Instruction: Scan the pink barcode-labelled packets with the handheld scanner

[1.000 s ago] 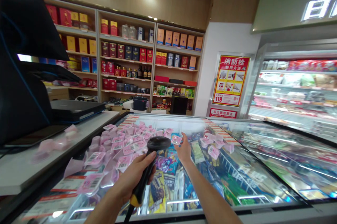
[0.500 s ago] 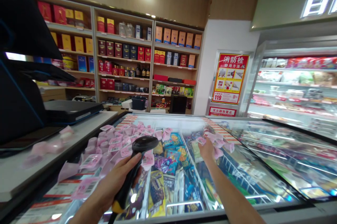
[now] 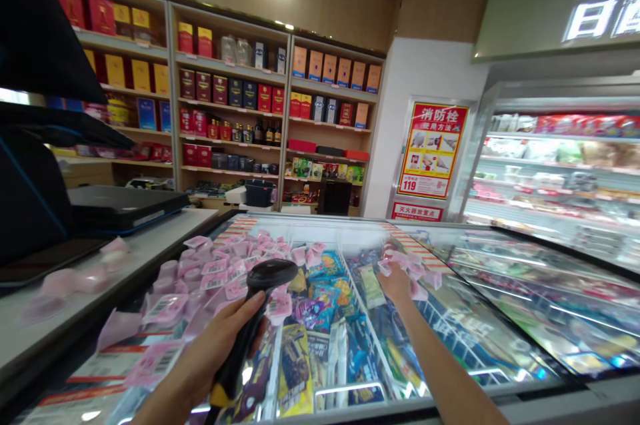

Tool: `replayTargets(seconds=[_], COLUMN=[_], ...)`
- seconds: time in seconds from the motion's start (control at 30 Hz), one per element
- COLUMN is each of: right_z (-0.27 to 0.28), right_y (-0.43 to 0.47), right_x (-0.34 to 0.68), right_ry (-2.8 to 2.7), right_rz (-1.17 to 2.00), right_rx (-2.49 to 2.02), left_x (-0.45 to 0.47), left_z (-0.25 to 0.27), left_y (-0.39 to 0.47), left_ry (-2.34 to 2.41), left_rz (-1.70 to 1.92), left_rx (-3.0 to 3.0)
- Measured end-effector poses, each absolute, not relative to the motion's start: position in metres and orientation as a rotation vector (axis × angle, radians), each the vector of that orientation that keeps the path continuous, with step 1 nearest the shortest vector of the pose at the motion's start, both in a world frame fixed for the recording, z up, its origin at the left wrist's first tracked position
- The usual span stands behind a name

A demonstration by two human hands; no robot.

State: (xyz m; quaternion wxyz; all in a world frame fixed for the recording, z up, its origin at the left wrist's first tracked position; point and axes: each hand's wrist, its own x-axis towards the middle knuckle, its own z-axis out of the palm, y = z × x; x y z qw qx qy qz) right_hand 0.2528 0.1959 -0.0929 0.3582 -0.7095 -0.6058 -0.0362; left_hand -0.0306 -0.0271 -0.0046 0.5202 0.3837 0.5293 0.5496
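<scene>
My left hand is wrapped around the handle of a black barcode scanner with a yellow accent low on its grip. The scanner head is raised over the freezer's glass. Beyond and left of it lies a heap of small pink plastic cups, several showing white barcode labels. My right hand reaches out over the glass, its fingers closed on a pink cup in a smaller cluster of pink cups. The fingertips are partly hidden among them.
Under the glass of the chest freezer lie colourful ice-cream packets in wire baskets. On the left counter stand a checkout terminal and a few pink cups. Behind are shelves of boxes and a lit chilled cabinet.
The view has shifted slightly, moving most of the scene a little left. The left hand keeps hold of the scanner, and the right hand stays at the smaller cup cluster.
</scene>
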Motion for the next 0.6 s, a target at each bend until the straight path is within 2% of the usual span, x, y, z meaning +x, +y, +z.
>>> replayTargets(seconds=[0.2,0.4,0.6], right_z=[-0.085,-0.082,-0.084], right_y=[0.173,0.181,0.194], right_x=[0.221,0.155,0.095], right_ry=[-1.516,-1.815,-1.956], right_rz=[-0.231,-0.059,0.062], right_rx=[-1.64,-1.258,-1.192], left_x=[-0.028,-0.025,-0.025], left_z=[-0.006,-0.002,0.0], left_y=[-0.025,-0.029,-0.031], left_ry=[1.295,1.258,1.303], left_rz=[1.266,1.313,1.379], left_rx=[0.935,0.904,0.902])
